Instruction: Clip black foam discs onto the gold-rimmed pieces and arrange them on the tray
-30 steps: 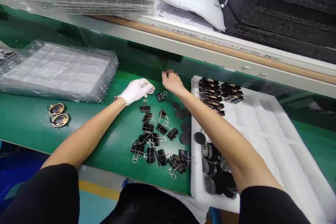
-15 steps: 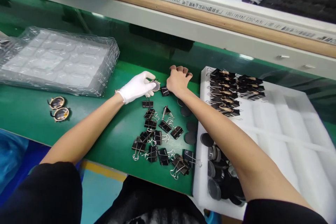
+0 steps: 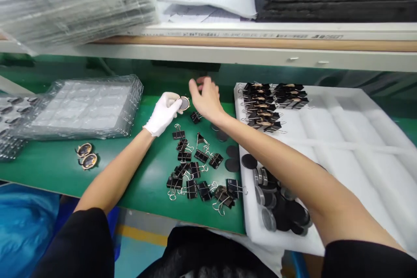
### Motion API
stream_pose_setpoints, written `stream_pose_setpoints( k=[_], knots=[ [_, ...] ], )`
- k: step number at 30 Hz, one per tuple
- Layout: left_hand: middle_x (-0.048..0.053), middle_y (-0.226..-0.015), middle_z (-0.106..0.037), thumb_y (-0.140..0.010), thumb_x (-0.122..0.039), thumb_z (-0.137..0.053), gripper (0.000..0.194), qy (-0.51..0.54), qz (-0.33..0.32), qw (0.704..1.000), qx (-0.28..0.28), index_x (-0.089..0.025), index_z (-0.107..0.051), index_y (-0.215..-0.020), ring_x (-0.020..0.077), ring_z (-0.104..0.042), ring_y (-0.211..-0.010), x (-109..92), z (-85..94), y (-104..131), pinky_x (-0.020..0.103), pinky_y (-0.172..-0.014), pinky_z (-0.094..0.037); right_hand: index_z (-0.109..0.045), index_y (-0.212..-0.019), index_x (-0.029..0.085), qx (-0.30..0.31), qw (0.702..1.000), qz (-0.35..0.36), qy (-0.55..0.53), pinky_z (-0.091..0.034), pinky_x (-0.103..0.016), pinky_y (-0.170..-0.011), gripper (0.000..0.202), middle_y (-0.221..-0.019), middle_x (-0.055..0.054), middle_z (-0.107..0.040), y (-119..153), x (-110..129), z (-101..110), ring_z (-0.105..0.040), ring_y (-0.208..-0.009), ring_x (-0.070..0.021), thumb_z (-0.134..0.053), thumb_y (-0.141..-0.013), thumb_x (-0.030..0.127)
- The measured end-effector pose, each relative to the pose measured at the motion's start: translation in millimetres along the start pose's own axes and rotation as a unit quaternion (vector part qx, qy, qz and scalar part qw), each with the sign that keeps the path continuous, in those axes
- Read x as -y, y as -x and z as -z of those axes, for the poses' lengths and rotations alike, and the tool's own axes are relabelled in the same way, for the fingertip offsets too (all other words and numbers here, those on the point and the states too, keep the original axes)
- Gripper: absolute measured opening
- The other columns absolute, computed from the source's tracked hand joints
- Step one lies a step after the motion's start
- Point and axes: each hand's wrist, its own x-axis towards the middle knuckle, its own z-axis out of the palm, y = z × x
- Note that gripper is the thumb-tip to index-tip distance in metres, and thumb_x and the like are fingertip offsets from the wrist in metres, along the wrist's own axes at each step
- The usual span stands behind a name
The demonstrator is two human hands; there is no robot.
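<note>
My left hand, in a white glove, pinches a round gold-rimmed watch case with a grey disc face. Just right of it, my bare right hand hovers with its fingers apart and nothing visible in them. Below the right hand lies a black binder clip. Several more black binder clips with silver handles are scattered on the green table. Dark round discs lie by the white foam tray. Two gold-rimmed cases rest at the left.
Clear plastic trays are stacked at the back left. The foam tray holds rows of clipped pieces and a heap of round discs. A shelf edge crosses above the table, bearing more plastic trays.
The view has shifted and levelled. My right hand has lifted off the binder clip and come closer to the watch case, which my left hand still holds, now turned more face-up.
</note>
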Motion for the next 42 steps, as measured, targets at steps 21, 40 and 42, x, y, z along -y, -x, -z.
stream_pose_setpoints(
  k=[21,40,42],
  knots=[
    [0.004,-0.084,-0.078,-0.098,-0.057,-0.058,0.036,-0.113,-0.06,0.975,0.18,-0.021,-0.063,-0.093,0.0163,-0.073,-0.067,-79,-33.9,19,0.026,-0.061,-0.052,-0.074,-0.091,0.022,0.107,0.906,-0.081,-0.402,-0.064,-0.04,-0.095,0.029,-0.115,-0.007,-0.079,112,-49,100,-0.077,-0.104,-0.0197,-0.092,-0.074,0.038],
    [-0.005,-0.059,-0.049,-0.094,-0.052,-0.059,0.042,-0.125,-0.086,0.967,0.204,-0.02,-0.053,-0.069,0.009,-0.044,-0.053,-95,-39.8,39,0.025,-0.053,-0.036,-0.071,-0.089,0.025,0.038,0.899,-0.007,-0.436,-0.065,-0.037,-0.09,0.032,-0.112,-0.003,-0.076,124,-51,95,-0.075,-0.1,-0.0176,-0.093,-0.075,0.044],
    [-0.005,-0.059,-0.054,-0.096,-0.054,-0.06,0.041,-0.095,-0.056,0.974,0.196,-0.02,-0.056,-0.072,0.0086,-0.048,-0.048,-95,-38.6,40,0.024,-0.05,-0.039,-0.072,-0.094,0.025,0.003,0.893,-0.027,-0.45,-0.066,-0.033,-0.081,0.033,-0.109,-0.003,-0.076,122,-51,97,-0.073,-0.097,-0.0166,-0.091,-0.078,0.048]
  ],
)
